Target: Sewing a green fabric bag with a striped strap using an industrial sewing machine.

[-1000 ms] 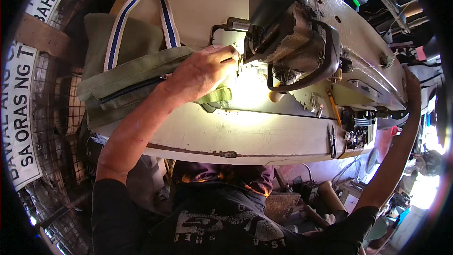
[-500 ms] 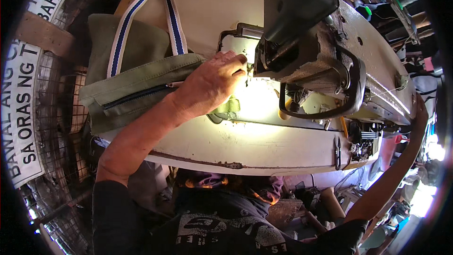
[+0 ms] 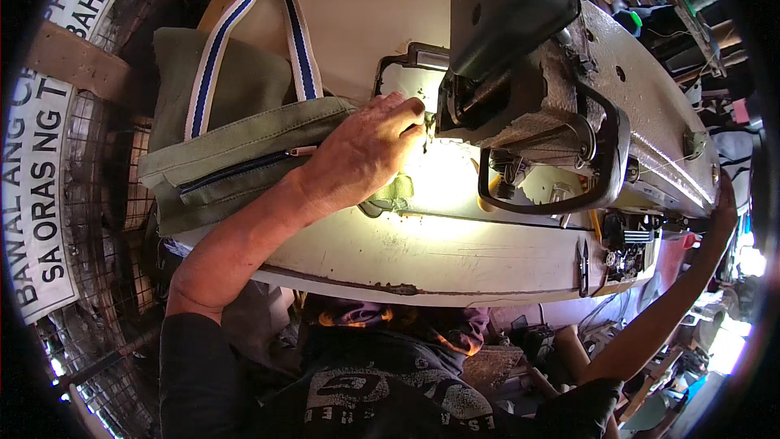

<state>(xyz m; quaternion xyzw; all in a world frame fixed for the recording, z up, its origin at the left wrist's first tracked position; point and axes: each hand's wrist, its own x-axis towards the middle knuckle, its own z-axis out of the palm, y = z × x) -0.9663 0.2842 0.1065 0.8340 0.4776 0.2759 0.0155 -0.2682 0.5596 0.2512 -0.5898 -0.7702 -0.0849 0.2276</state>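
An olive-green cloth bag (image 3: 236,146) with a zipper lies on the sewing table, left of a sewing machine (image 3: 528,114). Its white strap handle (image 3: 215,57) with a blue stripe loops upward. My left hand (image 3: 370,142) reaches over the bag's right end, thumb and fingers drawn together beside the machine's needle area; what they pinch is too small to make out. Below that hand a bit of green cloth (image 3: 398,191) shows under the lamp glow. Far to the right, my right hand (image 3: 725,199) is at the machine's end, its fingers mostly hidden.
Small thread snips (image 3: 582,267) lie near the table's front right, beside a bobbin winder-like metal mechanism (image 3: 626,248). A dark box-shaped part (image 3: 512,16) overhangs the machine head. Wire mesh (image 3: 106,187) and signs (image 3: 49,195) stand at the left.
Both hands stay in nearly the same places. The view has shifted very slightly, and the bag and machine look unchanged.
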